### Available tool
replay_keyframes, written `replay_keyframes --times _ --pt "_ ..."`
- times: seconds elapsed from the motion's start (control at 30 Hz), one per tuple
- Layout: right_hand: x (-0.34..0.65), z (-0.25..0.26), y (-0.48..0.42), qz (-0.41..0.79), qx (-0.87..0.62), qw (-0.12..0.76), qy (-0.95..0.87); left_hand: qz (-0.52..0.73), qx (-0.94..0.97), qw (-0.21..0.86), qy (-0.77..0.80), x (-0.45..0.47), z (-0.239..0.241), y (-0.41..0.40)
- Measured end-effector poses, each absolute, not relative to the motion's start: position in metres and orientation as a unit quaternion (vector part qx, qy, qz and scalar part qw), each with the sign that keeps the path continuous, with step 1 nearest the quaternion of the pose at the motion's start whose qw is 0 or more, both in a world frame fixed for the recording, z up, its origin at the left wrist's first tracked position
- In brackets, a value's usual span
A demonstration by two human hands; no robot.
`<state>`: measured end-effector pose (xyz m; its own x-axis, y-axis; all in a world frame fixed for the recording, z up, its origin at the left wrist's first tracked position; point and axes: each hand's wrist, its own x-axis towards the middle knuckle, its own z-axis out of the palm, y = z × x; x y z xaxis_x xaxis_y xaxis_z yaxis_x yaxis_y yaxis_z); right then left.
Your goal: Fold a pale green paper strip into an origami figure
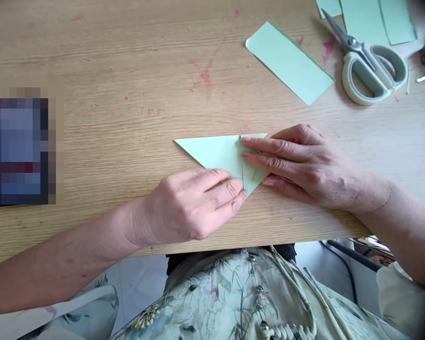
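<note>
Both hands lie flat — left hand (194,205), right hand (301,165) — pressing the smooth pale green folded paper triangle (216,153) mid-frame on the wooden table (109,71).

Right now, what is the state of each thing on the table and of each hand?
Triangle: folded, flat on the table, held by both hands.
Left hand: fingers flat, pressing the triangle's lower point.
Right hand: flat, fingers pressing the triangle's right part.
Strip: unfolded, lying flat, untouched.
Scissors: blades shut, lying flat, untouched.
Sheets: flat, cut by the top edge.
</note>
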<state>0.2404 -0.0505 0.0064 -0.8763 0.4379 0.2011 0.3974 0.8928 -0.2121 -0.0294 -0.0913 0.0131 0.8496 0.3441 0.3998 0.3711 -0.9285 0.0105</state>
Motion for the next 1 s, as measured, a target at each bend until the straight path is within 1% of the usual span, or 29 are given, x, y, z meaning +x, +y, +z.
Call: replay_keyframes --times 0.23,0.47,0.6,0.73,1.0 --pt "0.2403 0.0057 -0.0507 0.104 -0.244 0.096 -0.959 -0.194 -0.961 0.043 -0.194 -0.0301 0.0116 -0.0903" --pt "0.2407 0.0065 -0.051 0.112 -0.248 0.086 -0.958 -0.201 -0.959 0.045 -0.196 -0.0305 0.0101 -0.091" --pt "0.2399 0.0049 -0.0507 0.104 -0.244 0.105 -0.958 -0.197 -0.961 0.06 -0.187 -0.0294 0.0111 -0.0905" --pt "0.2392 0.0038 -0.0496 0.087 -0.222 0.133 -0.962 -0.198 -0.962 0.047 -0.182 -0.0285 0.0122 -0.0898" --pt "0.2394 0.0035 -0.0503 0.094 -0.225 0.129 -0.961 -0.185 -0.962 0.046 -0.197 -0.029 0.0143 -0.0943"
